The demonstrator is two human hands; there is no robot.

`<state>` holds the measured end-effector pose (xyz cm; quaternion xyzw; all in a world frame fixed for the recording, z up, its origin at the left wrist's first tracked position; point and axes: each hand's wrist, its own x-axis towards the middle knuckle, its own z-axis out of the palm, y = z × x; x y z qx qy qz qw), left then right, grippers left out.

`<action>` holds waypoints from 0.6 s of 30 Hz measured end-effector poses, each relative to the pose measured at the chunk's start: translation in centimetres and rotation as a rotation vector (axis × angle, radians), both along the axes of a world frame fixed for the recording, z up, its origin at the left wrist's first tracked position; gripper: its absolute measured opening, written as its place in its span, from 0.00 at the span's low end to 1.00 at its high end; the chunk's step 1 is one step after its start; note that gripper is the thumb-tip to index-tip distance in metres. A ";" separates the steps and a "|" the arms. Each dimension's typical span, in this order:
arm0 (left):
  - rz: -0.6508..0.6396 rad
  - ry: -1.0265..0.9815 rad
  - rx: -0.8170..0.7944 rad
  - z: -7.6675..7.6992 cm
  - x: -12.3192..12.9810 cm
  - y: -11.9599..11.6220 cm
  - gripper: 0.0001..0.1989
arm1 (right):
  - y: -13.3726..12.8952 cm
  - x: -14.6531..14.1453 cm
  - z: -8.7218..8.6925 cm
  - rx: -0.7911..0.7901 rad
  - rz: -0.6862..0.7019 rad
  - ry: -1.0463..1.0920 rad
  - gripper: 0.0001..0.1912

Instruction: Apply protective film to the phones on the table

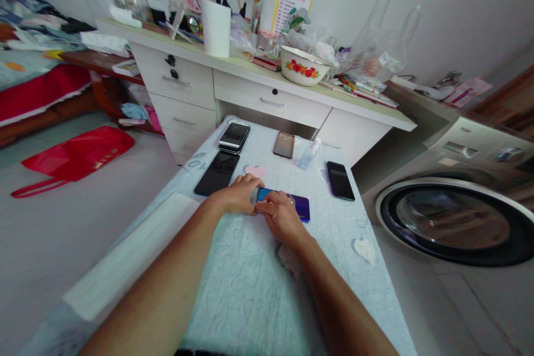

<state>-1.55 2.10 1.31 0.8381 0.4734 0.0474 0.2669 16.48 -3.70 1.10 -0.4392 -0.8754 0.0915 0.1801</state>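
Observation:
A blue-purple smartphone (303,209) lies back side up on the cloth-covered table between my hands. My left hand (238,194) is closed around its left end, where a greyish clear edge shows; I cannot tell whether that is a case. Over the phone's middle, my right hand (280,212) is closed, its fingertips and thumb pressed together by the left end. Beyond my left hand rest a black phone (217,173) and a small stack of phones (234,136). Just past the knuckles is a pink heart (255,172).
Farther back are a brownish phone case (284,145) and a clear spray bottle (309,154). Another dark phone (340,181) lies by the table's right edge. A pale strip (133,253) runs along the left side. A washing machine (459,178) stands at right, drawers (271,94) behind.

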 end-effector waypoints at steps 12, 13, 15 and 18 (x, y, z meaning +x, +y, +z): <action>0.018 -0.021 -0.032 0.6 0.0 -0.2 0.37 | -0.4 2.4 0.9 -0.006 0.037 -0.022 0.13; 0.022 -0.025 -0.031 0.5 0.0 -0.2 0.37 | -0.4 2.8 1.0 -0.003 0.026 -0.022 0.13; 0.023 -0.033 -0.022 0.2 -0.1 0.0 0.36 | -0.5 3.6 1.0 -0.008 0.031 -0.030 0.13; 0.026 -0.045 -0.012 -0.2 -0.1 0.2 0.35 | -0.5 4.6 0.7 -0.004 0.030 -0.011 0.13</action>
